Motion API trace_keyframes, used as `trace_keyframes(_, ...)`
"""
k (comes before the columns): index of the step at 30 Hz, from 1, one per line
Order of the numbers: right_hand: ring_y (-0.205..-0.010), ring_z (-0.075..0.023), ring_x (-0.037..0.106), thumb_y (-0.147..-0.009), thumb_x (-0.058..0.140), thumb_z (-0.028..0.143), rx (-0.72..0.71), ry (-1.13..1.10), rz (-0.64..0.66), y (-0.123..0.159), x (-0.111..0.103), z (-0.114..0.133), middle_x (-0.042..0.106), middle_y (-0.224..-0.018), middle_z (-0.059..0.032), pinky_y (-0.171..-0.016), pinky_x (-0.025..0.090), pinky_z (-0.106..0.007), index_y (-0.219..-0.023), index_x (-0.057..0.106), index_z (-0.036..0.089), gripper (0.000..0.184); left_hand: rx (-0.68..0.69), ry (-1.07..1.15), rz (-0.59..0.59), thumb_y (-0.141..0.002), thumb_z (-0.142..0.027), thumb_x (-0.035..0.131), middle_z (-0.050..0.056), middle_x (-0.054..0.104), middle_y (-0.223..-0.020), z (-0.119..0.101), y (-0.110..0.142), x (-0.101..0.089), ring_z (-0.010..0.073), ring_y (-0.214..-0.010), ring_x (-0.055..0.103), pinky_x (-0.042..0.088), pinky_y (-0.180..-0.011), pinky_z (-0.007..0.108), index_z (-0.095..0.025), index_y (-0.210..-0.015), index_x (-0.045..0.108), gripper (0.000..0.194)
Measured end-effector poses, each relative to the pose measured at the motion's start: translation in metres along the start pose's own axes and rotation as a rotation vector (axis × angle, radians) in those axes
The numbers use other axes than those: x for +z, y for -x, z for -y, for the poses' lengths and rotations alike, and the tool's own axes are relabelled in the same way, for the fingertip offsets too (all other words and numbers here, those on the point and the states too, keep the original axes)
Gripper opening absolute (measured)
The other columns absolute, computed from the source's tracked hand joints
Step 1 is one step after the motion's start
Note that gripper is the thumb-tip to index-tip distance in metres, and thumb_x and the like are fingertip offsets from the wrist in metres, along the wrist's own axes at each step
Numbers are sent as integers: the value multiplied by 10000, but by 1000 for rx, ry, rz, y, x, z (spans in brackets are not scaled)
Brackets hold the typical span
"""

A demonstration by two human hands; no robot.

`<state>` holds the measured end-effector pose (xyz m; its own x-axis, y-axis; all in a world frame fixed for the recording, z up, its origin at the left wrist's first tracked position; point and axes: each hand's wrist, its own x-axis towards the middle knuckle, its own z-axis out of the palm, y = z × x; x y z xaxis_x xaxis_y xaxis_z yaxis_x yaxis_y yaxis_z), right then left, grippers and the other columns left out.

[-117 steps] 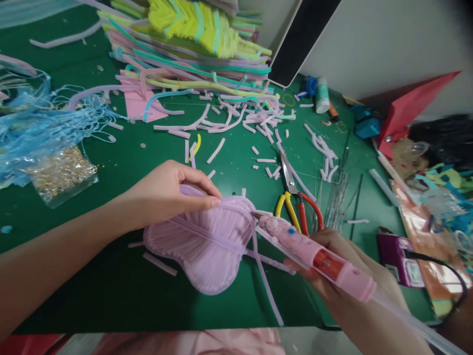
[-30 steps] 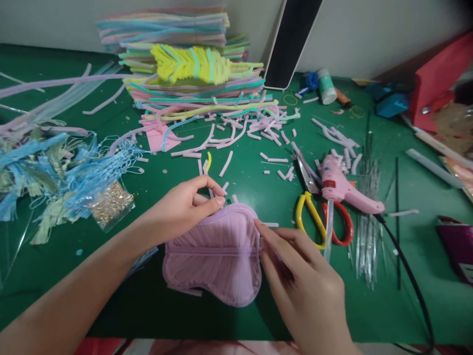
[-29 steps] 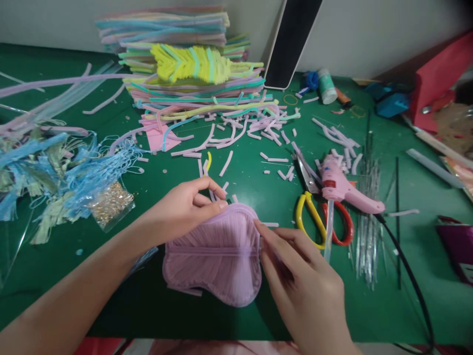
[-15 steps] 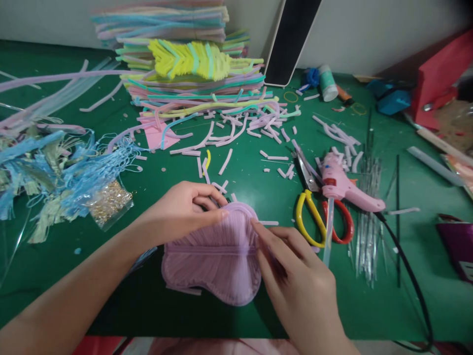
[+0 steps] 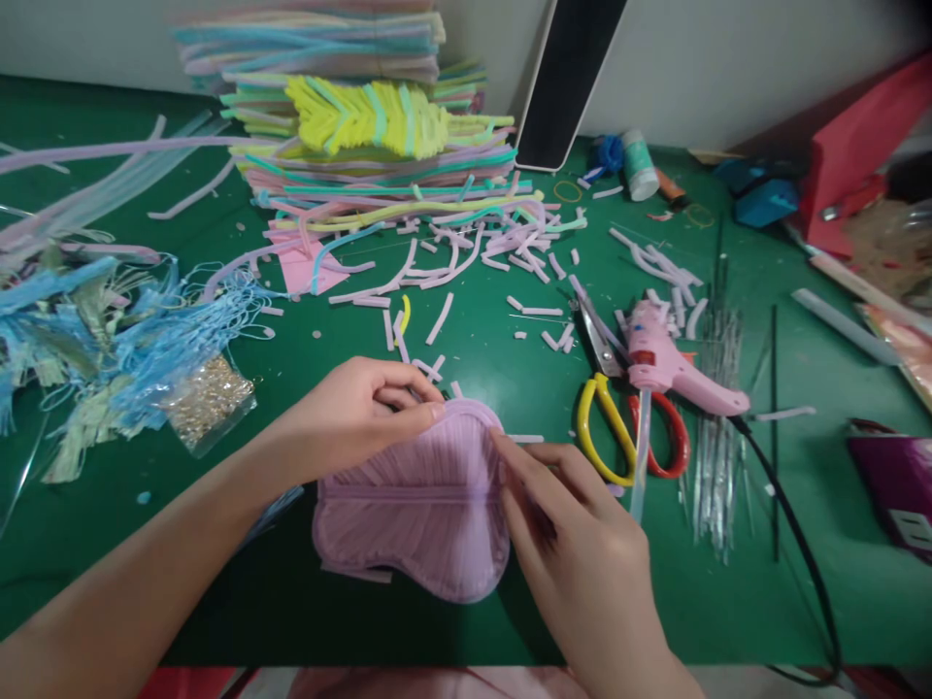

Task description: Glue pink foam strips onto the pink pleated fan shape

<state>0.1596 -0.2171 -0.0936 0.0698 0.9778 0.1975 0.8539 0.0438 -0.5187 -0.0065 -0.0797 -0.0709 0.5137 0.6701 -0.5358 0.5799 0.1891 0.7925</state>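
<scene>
A lilac pipe-cleaner piece [image 5: 437, 539], wavy-edged with closely packed rows and a bar across its middle, lies at the table's front. My left hand [image 5: 371, 408] pinches its upper rim between thumb and curled fingers. At the upper right rim, the thumb and forefinger of my right hand [image 5: 582, 534] are closed on the same piece; the other fingers are bent beneath. My fingers cover parts of the rim. Short lilac pipe-cleaner offcuts [image 5: 439, 318] are scattered just beyond it.
Right of my hands lie scissors [image 5: 606, 427] with yellow and red handles, a pink glue gun [image 5: 681, 374] with a black cord, and clear strips [image 5: 717, 456]. Bundled pipe cleaners [image 5: 364, 175] are stacked at the back. Blue tassels [image 5: 167, 325] and a bag of gold bits [image 5: 208, 403] sit left.
The whole view has shifted slightly, so things appear a little further left. Both hands keep their hold on the lilac piece, with hardly any movement of the fingers.
</scene>
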Motion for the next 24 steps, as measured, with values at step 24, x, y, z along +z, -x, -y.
trace_keyframes(24, -737, -124, 673, -915, 466, 137, -3, 22, 4, -2, -1, 0, 633, -940, -78, -560, 539, -194, -1170, 648, 169, 315, 26, 12, 17, -737, -392, 670, -7, 602, -626, 7, -3, 2, 121, -580, 516, 371, -520, 216, -172, -834, 679, 241)
